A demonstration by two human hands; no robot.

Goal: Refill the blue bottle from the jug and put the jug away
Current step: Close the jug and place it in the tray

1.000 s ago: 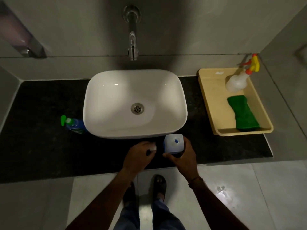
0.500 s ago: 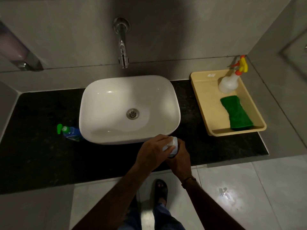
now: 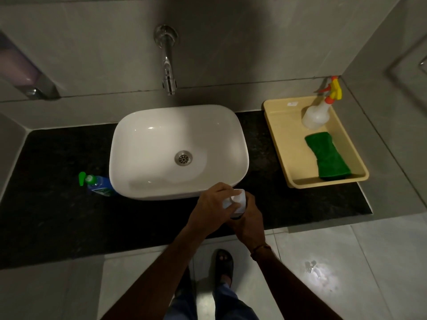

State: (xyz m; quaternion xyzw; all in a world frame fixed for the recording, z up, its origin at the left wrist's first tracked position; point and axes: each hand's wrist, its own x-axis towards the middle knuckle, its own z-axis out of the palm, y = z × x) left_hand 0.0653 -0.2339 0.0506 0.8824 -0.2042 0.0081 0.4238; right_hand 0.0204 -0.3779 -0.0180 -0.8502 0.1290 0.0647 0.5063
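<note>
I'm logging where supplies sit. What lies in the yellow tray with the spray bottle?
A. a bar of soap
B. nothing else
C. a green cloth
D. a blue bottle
C: the green cloth lies in the yellow tray, just in front of the spray bottle.

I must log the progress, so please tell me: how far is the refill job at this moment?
Done: nothing is clearly finished; whether pouring happened cannot be told. In hand: the right hand grips the white jug at the counter edge, and the left hand covers its top, perhaps turning the cap. Left: the blue bottle stands capped left of the sink, and the jug is not yet put away.
</note>
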